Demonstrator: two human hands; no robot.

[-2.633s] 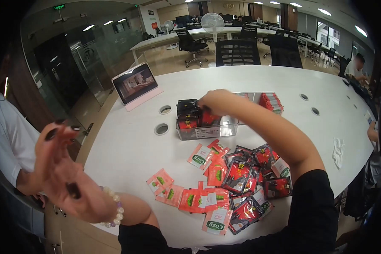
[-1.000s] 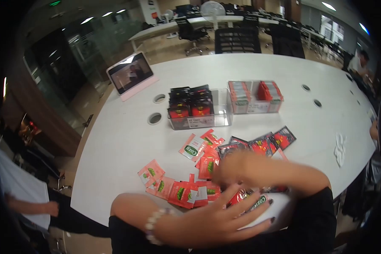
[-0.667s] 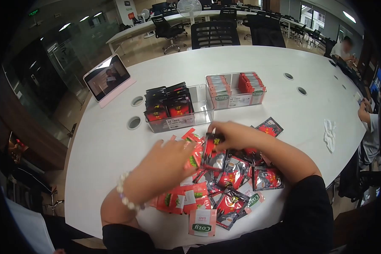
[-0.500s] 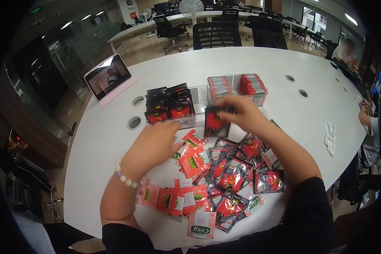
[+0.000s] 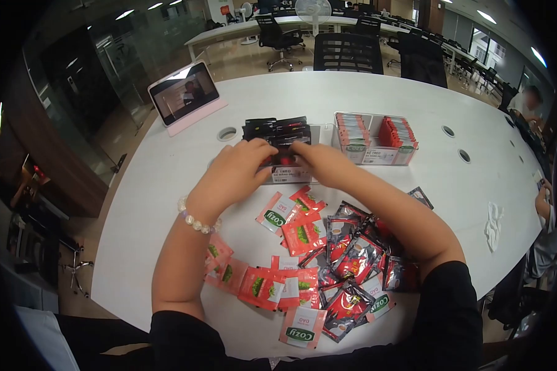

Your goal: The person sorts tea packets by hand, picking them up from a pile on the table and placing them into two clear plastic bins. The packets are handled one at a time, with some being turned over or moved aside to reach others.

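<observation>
Both hands meet over the front of a clear bin [image 5: 319, 135] packed with upright black sachets [image 5: 277, 128]. My left hand [image 5: 238, 170], with a beaded bracelet on its wrist, has its fingertips at the left part of the sachets. From the right, my right hand [image 5: 322, 162] reaches in with fingers pinched on a black-and-red sachet [image 5: 284, 158], which is partly hidden between the hands. Nearer me lie a loose pile of black-and-red sachets [image 5: 356, 256] and, left of it, scattered pink Cozy sachets [image 5: 261, 285].
A second clear bin [image 5: 380, 156] holds pink and red sachets in two compartments. A tablet [image 5: 184, 98] in a pink case stands at the back left. Crumpled tissue [image 5: 493, 227] lies at the right. A person [image 5: 527, 102] sits beyond the table's right side.
My right hand has carried the black-and-red sachet left to the bin of black sachets. My left hand has moved up to the bin's front. The camera view has shifted slightly.
</observation>
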